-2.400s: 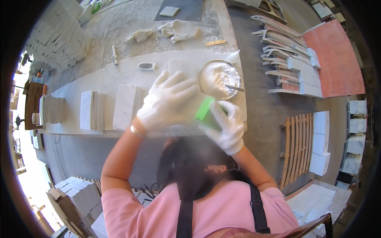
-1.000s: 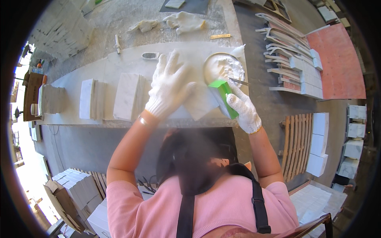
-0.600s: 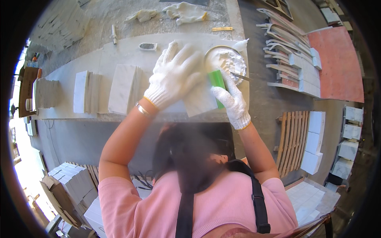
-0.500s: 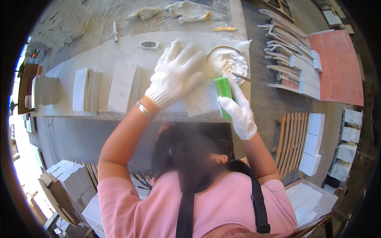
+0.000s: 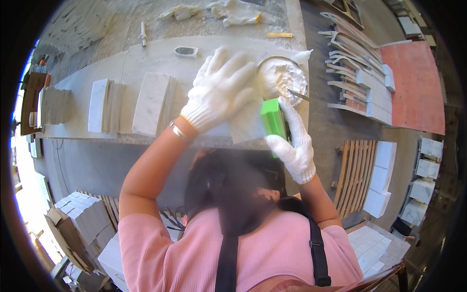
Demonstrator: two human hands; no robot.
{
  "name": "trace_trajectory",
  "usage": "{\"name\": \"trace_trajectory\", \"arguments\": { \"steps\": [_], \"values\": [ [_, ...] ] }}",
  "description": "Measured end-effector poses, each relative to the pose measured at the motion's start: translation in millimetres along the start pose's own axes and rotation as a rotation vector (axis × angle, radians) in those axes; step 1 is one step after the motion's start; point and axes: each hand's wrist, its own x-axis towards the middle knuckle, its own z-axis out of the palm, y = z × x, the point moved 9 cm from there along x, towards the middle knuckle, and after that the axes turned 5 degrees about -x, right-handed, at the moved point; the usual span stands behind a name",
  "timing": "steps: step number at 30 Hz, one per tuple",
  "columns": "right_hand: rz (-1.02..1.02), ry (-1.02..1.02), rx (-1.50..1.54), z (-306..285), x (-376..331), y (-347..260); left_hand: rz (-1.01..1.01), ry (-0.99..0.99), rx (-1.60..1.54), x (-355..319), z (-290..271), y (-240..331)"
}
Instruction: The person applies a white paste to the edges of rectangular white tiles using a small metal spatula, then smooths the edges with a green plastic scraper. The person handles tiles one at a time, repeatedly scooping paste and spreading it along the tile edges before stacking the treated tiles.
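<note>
My right hand (image 5: 297,146), in a white knitted glove, grips a green block (image 5: 273,118) at the table's near edge. The block is tilted, with my thumb on its near side and my fingers along its right side. My left hand (image 5: 220,90), gloved alike, lies with its fingers stretched out over a pale tile (image 5: 243,127) and holds nothing. Most of that tile is hidden under the hand or blurred. Just beyond the green block stands a round bowl of white paste (image 5: 278,78), with a dark, thin-handled tool (image 5: 299,94) stuck in it.
Marble tiles (image 5: 152,103) stand in stacks along the table's left. Farther back lie a small grey-faced piece (image 5: 186,51), a white stick (image 5: 143,35), loose gloves (image 5: 233,12) and a wooden strip (image 5: 279,35). On the right are a slatted pallet (image 5: 356,177) and white blocks (image 5: 379,100).
My right hand has drawn the green block slightly nearer and turned it, so more of its broad face shows. My left hand stays spread in nearly the same place.
</note>
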Motion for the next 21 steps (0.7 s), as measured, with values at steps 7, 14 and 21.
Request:
{"name": "trace_trajectory", "arguments": {
  "steps": [7, 14, 21],
  "values": [
    [-0.012, 0.061, 0.082, 1, 20, 18, 0.016, -0.027, 0.015, 3, 0, 0],
    [-0.047, 0.095, -0.033, 1, 30, 20, 0.016, -0.028, -0.003, 2, 2, 1],
    [0.059, 0.005, 0.094, -6, -4, 86, 0.021, 0.0, -0.005, 3, -1, 1]
  ]
}}
